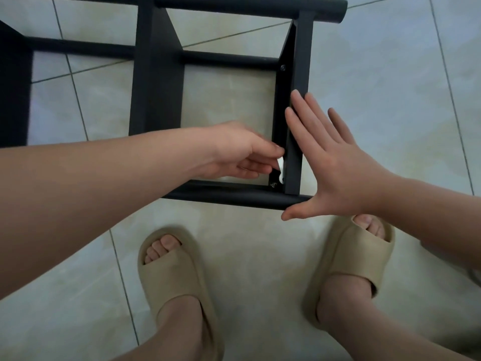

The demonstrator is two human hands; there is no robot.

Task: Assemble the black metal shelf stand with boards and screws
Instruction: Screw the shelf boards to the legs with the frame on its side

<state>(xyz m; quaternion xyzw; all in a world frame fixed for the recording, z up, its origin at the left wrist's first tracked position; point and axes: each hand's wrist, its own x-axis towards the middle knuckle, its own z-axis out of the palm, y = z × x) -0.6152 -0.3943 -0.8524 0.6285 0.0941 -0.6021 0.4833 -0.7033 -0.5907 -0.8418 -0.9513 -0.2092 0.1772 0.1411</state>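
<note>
Beige foam slide sandals (179, 269) stand on the pale tiled floor (390, 74), just before the black tubular metal shelf stand (156, 74) resting on it. Left hand (239, 152) pinches a small white tool (281, 165) beside a corner screw (273, 185). Right hand (330, 162), fingers straight and spread, presses flat against the stand's black side board (296, 100).

Soft daylight; edges bowed (wide-angle).

The black metal shelf stand (156, 74) runs off the far and left edges. The left hand (239, 152) hides most of the small white piece (281, 162) it pinches. The near screw (273, 185) is too small to make out.
</note>
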